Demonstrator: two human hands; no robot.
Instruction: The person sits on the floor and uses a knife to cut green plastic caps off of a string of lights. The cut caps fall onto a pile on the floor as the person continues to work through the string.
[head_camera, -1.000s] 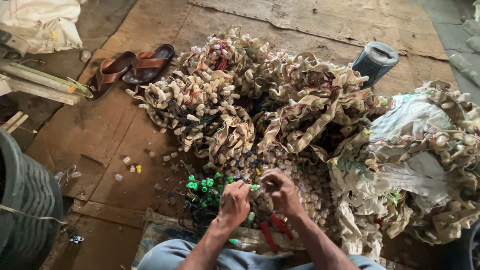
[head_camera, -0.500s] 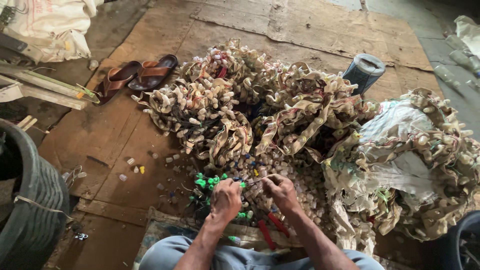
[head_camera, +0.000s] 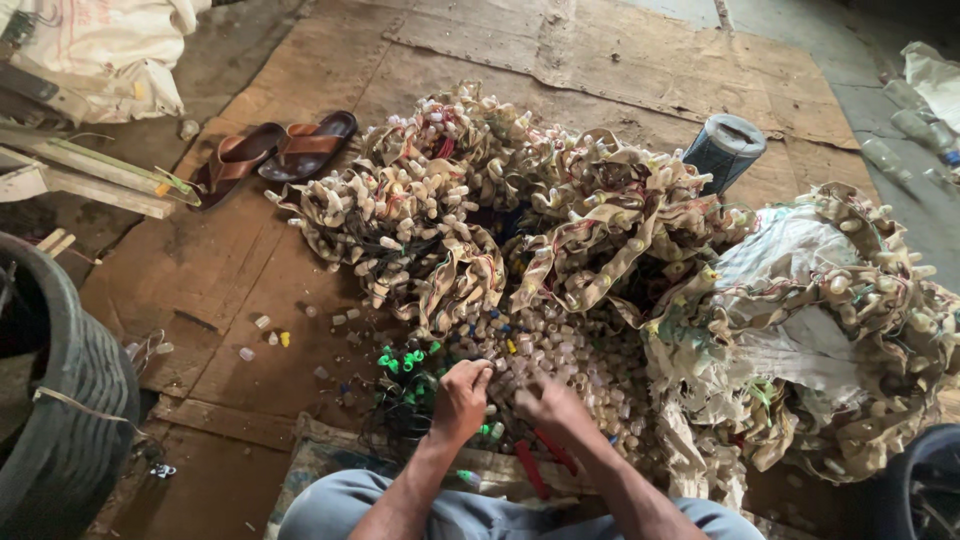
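left hand (head_camera: 462, 397) fist-curled on small caps (head_camera: 560, 350) | right hand (head_camera: 550, 403) curled, grip unclear

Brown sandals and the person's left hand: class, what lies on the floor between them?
In the head view, between the brown sandals and the left hand lie a tangled heap of beige strips and green caps.
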